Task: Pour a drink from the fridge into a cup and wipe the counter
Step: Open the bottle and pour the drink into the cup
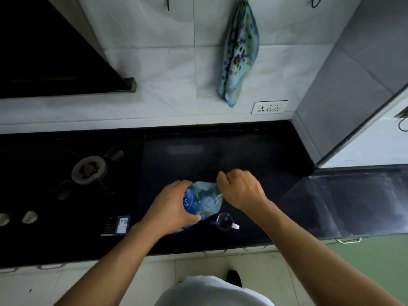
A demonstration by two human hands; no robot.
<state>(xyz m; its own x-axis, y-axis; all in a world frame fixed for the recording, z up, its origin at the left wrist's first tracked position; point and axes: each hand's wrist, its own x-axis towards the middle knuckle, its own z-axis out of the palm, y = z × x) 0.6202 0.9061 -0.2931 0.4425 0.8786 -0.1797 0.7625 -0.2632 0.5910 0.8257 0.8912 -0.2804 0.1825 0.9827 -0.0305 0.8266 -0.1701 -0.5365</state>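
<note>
The left hand (174, 204) has its grip wrapped around a blue bottle (202, 200), tilted over the near part of the black table (254, 151). The right hand (241, 187) is fisted at the bottle's top; whether it pinches anything is hidden. A cup (225, 221) stands just right of the bottle.

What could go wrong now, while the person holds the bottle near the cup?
1. The bottle is held only by the left hand; if it is already open, it may spill on the dark counter.
2. The small cup stands just below the bottle and may be knocked over.
</note>
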